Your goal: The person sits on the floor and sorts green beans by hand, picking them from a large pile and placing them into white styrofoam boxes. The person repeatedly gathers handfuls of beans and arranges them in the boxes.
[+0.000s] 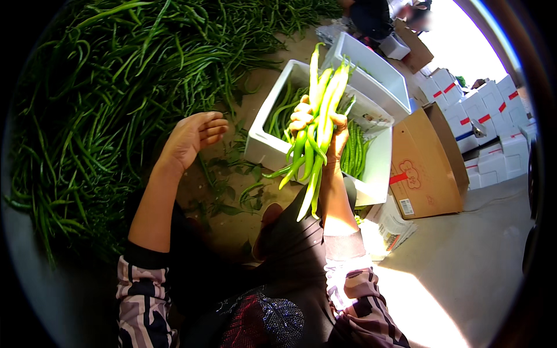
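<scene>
My right hand (339,135) grips a bunch of long green chili peppers (324,108), which stick out above and below the fist in bright sunlight. Below the bunch stands a white foam box (272,150) with more green peppers lying in it on both sides; part of its inside is hidden by my hand and the bunch. To the left, my left hand (193,135) hovers with its fingers loosely bent and nothing visible in it. It is nearest the edge of a large pile of green peppers (130,87).
A second white foam box (370,61) adjoins the first at the back. On the right stand an open cardboard box (424,167) and stacked white foam boxes (483,108) with red tape. Leaves (230,209) litter the floor by my feet. Another person (370,17) is at the top.
</scene>
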A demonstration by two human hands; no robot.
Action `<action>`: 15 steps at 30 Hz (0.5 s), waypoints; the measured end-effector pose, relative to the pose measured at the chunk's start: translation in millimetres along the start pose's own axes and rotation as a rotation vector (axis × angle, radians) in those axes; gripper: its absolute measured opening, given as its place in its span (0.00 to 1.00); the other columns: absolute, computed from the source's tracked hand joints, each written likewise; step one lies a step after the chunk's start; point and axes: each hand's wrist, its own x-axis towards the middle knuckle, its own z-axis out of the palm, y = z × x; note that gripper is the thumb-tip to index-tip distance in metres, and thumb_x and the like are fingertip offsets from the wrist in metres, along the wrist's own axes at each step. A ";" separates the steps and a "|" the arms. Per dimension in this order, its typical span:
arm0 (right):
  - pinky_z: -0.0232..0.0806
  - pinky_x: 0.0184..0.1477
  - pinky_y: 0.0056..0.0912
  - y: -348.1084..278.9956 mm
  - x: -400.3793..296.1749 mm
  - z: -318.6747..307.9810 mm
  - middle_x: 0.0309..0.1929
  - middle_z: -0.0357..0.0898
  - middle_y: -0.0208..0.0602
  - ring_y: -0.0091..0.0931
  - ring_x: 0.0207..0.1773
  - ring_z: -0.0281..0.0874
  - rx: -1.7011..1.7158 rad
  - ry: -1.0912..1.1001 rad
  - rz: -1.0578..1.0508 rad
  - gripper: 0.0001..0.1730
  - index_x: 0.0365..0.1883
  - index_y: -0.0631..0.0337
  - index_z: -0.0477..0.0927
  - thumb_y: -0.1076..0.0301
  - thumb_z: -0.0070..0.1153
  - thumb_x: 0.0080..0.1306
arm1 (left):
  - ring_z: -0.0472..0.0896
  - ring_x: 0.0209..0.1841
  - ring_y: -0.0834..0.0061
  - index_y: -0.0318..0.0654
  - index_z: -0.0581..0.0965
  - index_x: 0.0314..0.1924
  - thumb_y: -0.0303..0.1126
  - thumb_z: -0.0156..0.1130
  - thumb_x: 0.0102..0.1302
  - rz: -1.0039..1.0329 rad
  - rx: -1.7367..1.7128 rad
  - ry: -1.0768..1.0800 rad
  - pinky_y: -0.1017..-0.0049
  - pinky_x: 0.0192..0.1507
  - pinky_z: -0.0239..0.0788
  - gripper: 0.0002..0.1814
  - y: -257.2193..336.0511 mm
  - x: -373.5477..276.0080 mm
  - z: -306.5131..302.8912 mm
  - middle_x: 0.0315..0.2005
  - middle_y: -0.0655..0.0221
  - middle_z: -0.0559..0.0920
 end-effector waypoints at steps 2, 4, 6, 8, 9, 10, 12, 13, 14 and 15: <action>0.65 0.45 0.32 -28.9 0.2 4.1 0.39 0.65 0.35 0.26 0.39 0.66 -0.131 -0.023 -0.045 0.39 0.57 0.69 0.64 0.62 0.64 0.49 | 0.83 0.43 0.73 0.28 0.74 0.54 0.37 0.53 0.72 0.021 0.017 0.038 0.75 0.46 0.77 0.19 0.2 8.7 -1.1 0.42 0.63 0.84; 0.66 0.45 0.33 -68.7 -4.7 10.2 0.39 0.65 0.38 0.28 0.40 0.67 -0.288 -0.002 -0.059 0.39 0.57 0.71 0.64 0.61 0.63 0.50 | 0.83 0.43 0.73 0.28 0.74 0.54 0.37 0.55 0.72 0.018 0.050 -0.005 0.75 0.47 0.76 0.19 0.7 15.7 4.2 0.42 0.64 0.84; 0.70 0.44 0.37 -108.0 -6.8 13.9 0.40 0.71 0.43 0.34 0.39 0.73 -0.437 0.099 -0.123 0.36 0.53 0.72 0.68 0.55 0.59 0.52 | 0.83 0.42 0.74 0.29 0.75 0.54 0.36 0.54 0.72 0.010 0.075 -0.025 0.75 0.46 0.76 0.18 1.2 16.8 6.6 0.41 0.64 0.84; 0.71 0.41 0.37 -147.0 -9.5 18.5 0.37 0.74 0.45 0.33 0.36 0.74 -0.565 0.234 -0.198 0.32 0.49 0.74 0.72 0.56 0.57 0.53 | 0.83 0.41 0.75 0.30 0.76 0.53 0.34 0.52 0.73 0.000 0.097 -0.016 0.77 0.45 0.76 0.15 6.2 13.0 5.1 0.39 0.65 0.84; 0.71 0.41 0.36 -168.8 -14.9 18.1 0.37 0.74 0.45 0.33 0.35 0.74 -0.614 0.297 -0.217 0.31 0.49 0.75 0.72 0.57 0.57 0.53 | 0.83 0.40 0.75 0.30 0.75 0.53 0.33 0.52 0.73 0.011 0.111 -0.012 0.76 0.45 0.76 0.16 7.8 11.4 5.8 0.39 0.65 0.84; 0.72 0.41 0.36 -190.0 -21.8 17.8 0.36 0.75 0.45 0.33 0.34 0.74 -0.662 0.361 -0.234 0.31 0.49 0.75 0.73 0.58 0.57 0.54 | 0.83 0.40 0.75 0.30 0.75 0.53 0.33 0.52 0.73 0.022 0.124 -0.006 0.76 0.45 0.76 0.16 9.0 9.6 6.7 0.39 0.65 0.84; 0.75 0.40 0.37 -228.4 -40.5 10.7 0.33 0.77 0.44 0.32 0.33 0.78 -0.856 0.508 -0.283 0.24 0.45 0.72 0.74 0.62 0.58 0.56 | 0.82 0.41 0.76 0.30 0.75 0.53 0.33 0.53 0.72 0.035 0.141 0.013 0.76 0.45 0.75 0.16 14.2 4.7 7.5 0.39 0.65 0.83; 0.76 0.37 0.36 -241.3 -48.4 3.4 0.31 0.77 0.43 0.31 0.32 0.78 -0.914 0.559 -0.309 0.21 0.43 0.70 0.75 0.63 0.59 0.56 | 0.82 0.41 0.76 0.29 0.75 0.53 0.33 0.53 0.72 0.036 0.182 0.018 0.76 0.45 0.75 0.16 15.8 2.9 8.7 0.38 0.65 0.83; 0.76 0.35 0.35 -252.8 -55.0 -10.3 0.30 0.78 0.42 0.30 0.30 0.79 -0.968 0.608 -0.332 0.19 0.41 0.68 0.75 0.65 0.60 0.55 | 0.82 0.41 0.76 0.29 0.75 0.53 0.32 0.53 0.72 0.038 0.225 0.027 0.76 0.45 0.75 0.16 16.8 0.4 9.0 0.38 0.65 0.83; 0.76 0.31 0.34 -258.5 -60.3 -22.5 0.28 0.79 0.40 0.29 0.26 0.78 -1.063 0.757 -0.407 0.16 0.38 0.65 0.76 0.67 0.62 0.54 | 0.81 0.40 0.77 0.29 0.75 0.53 0.32 0.53 0.71 0.026 0.243 0.021 0.76 0.45 0.74 0.16 15.8 0.0 7.8 0.38 0.65 0.83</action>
